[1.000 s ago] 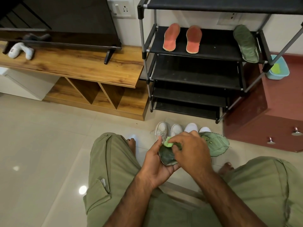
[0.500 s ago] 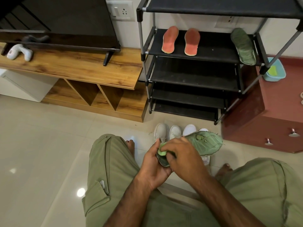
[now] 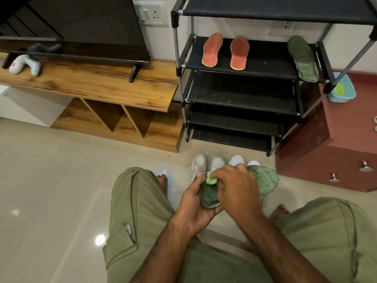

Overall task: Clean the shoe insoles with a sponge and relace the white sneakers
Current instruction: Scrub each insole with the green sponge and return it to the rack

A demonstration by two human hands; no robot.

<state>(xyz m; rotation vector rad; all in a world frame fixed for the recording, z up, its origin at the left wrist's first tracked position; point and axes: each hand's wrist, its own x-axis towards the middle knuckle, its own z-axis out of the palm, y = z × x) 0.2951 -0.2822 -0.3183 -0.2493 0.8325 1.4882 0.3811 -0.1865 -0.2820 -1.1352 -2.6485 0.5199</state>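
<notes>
Your left hand point(image 3: 193, 207) cups the heel end of a green insole point(image 3: 265, 180) from underneath, fingers curled round its underside and the thumb lying up along its near edge. Your right hand point(image 3: 234, 186) comes over the top and pinches a small light-green sponge point(image 3: 211, 180) between thumb and bent fingers, pressing it onto the insole close to your left thumb. The toe end of the insole juts out to the right past your knuckles, with a few wet-looking spots on it (its rim looks frayed). You hold all this above the floor, between your knees in olive trousers point(image 3: 138, 211).

Just beyond your hands the white sneakers point(image 3: 201, 163) stand on the tiled floor point(image 3: 51, 170), four toes in a row pointing at the black shoe rack point(image 3: 244, 94). Your hands hide the rest, so you cannot tell how far they are laced. On the rack's second shelf two orange insoles point(image 3: 212, 50) lie side by side, and well to their right a second green insole point(image 3: 304, 58) lies at the shelf's end. Right of the rack, a blue tub point(image 3: 340, 98) with something yellow-green in it sits on a red-brown cabinet point(image 3: 346, 139). To the left are a wooden TV unit point(image 3: 102, 82), a television point(image 3: 81, 27) and a white game controller point(image 3: 24, 65).
</notes>
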